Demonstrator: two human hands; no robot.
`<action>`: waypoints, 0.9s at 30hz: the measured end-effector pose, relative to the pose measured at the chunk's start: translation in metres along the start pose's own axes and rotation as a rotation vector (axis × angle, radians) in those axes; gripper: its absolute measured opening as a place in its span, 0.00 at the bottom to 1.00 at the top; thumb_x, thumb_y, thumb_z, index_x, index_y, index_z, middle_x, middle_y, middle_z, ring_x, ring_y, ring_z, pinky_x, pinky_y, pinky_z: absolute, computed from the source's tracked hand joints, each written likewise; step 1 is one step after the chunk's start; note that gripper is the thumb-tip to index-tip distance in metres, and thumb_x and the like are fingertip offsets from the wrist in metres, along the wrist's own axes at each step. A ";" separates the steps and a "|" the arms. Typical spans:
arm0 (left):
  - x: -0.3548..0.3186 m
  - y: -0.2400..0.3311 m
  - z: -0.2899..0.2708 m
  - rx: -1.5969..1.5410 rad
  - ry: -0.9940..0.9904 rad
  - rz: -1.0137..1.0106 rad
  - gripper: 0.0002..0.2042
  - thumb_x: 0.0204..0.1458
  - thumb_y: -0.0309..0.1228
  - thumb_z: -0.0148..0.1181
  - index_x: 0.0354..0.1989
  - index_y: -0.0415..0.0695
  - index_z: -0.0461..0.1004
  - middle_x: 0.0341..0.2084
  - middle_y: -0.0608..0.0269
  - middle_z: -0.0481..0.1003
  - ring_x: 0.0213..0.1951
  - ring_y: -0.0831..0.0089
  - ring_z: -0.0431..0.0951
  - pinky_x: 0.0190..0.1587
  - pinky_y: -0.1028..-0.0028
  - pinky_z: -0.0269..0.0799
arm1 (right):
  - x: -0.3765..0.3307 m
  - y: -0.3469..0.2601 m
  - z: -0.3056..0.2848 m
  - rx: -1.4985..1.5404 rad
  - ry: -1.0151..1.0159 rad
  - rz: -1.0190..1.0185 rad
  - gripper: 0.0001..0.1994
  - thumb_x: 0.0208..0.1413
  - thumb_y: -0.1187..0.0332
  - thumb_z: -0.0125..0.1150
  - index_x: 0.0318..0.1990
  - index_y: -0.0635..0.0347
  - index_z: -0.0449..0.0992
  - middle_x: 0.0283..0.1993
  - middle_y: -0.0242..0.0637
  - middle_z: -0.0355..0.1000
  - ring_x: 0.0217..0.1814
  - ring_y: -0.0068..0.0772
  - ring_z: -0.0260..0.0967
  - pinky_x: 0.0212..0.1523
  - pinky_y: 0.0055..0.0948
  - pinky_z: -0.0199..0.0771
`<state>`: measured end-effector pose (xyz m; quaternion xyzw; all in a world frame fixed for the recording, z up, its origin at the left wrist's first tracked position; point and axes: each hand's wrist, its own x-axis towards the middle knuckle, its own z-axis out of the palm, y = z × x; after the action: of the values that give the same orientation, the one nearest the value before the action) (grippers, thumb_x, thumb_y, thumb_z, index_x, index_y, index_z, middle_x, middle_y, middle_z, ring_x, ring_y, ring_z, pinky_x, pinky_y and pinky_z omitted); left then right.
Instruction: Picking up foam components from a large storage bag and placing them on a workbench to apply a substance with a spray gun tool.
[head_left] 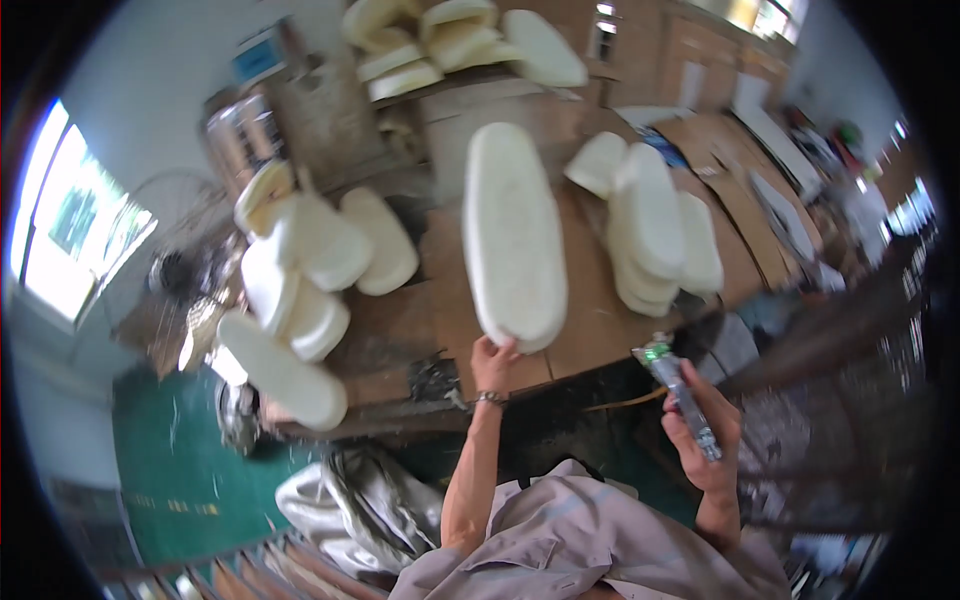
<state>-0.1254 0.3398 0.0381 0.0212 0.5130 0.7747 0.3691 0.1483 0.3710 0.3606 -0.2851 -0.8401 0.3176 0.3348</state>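
Left hand: the left hand (492, 366) is closed on the near end of a long cream pad (515, 235), thumb and fingers pinching its edge; a band (490, 398) circles the wrist.
Right hand: the right hand (714, 432) is wrapped round a slim grey tool (692, 412), its head showing a green glow and pointing up and to the left.
Held pad position: directly beyond the left hand, running lengthwise away from it over the brown table (590, 318); whether its underside touches the surface cannot be told. It is well apart from the tool.
Pads at left: a heap of similar pads (335, 240) overlaps along the table's left side; one pad (282, 370) lies slantwise at the near corner.
Pads at right: a stack of pads (648, 215) stands beyond the tool.
Far side: curved cream pieces (460, 35) sit on a raised surface.
Near edge: crumpled silver fabric (355, 510) lies left of the person's grey-brown shirt (570, 545).
Markings: yellowish marks (178, 506) on the green floor (165, 440), too blurred to read; a blue panel (258, 58) on the wall, its detail likewise unclear.
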 end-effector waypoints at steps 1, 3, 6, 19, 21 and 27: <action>0.002 -0.001 0.004 -0.078 -0.037 -0.017 0.18 0.57 0.24 0.64 0.53 0.37 0.66 0.46 0.57 0.75 0.43 0.66 0.80 0.42 0.66 0.84 | 0.000 -0.006 -0.005 -0.022 -0.016 -0.027 0.26 0.52 0.76 0.65 0.60 0.72 0.70 0.35 0.45 0.73 0.33 0.38 0.72 0.36 0.30 0.73; 0.001 -0.005 0.015 -0.097 -0.072 -0.032 0.19 0.57 0.25 0.65 0.53 0.37 0.66 0.46 0.57 0.75 0.43 0.66 0.80 0.43 0.64 0.84 | -0.005 -0.017 -0.014 -0.096 0.056 -0.054 0.28 0.50 0.77 0.66 0.61 0.72 0.69 0.34 0.45 0.72 0.33 0.40 0.71 0.35 0.31 0.72; -0.004 -0.009 0.012 -0.103 -0.116 -0.054 0.18 0.58 0.28 0.65 0.52 0.38 0.66 0.42 0.56 0.76 0.41 0.65 0.81 0.44 0.64 0.84 | -0.020 -0.026 -0.021 -0.110 0.034 -0.009 0.25 0.54 0.70 0.66 0.58 0.75 0.71 0.39 0.48 0.75 0.36 0.39 0.74 0.38 0.31 0.74; -0.072 -0.108 -0.167 0.468 0.006 -0.454 0.18 0.56 0.37 0.68 0.46 0.37 0.73 0.33 0.59 0.77 0.33 0.67 0.82 0.37 0.66 0.84 | -0.055 -0.019 -0.032 -0.055 0.020 -0.011 0.25 0.51 0.69 0.68 0.54 0.78 0.73 0.37 0.49 0.75 0.32 0.39 0.74 0.36 0.30 0.75; -0.087 -0.137 -0.213 0.561 0.111 -0.548 0.19 0.53 0.40 0.70 0.43 0.36 0.75 0.31 0.59 0.79 0.30 0.69 0.82 0.34 0.68 0.83 | -0.065 -0.012 -0.030 -0.149 0.143 -0.003 0.25 0.50 0.66 0.69 0.53 0.76 0.74 0.36 0.49 0.76 0.32 0.39 0.74 0.35 0.30 0.74; -0.146 -0.189 -0.326 0.814 0.231 -0.720 0.18 0.53 0.46 0.66 0.31 0.40 0.80 0.21 0.63 0.78 0.20 0.71 0.77 0.26 0.71 0.73 | -0.076 -0.002 -0.047 -0.079 0.015 -0.049 0.26 0.49 0.68 0.69 0.54 0.76 0.74 0.36 0.48 0.75 0.31 0.39 0.74 0.34 0.31 0.74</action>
<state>-0.0499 0.0376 -0.2184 -0.0998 0.7829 0.3361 0.5140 0.2290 0.3337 0.3599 -0.2799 -0.8562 0.2739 0.3370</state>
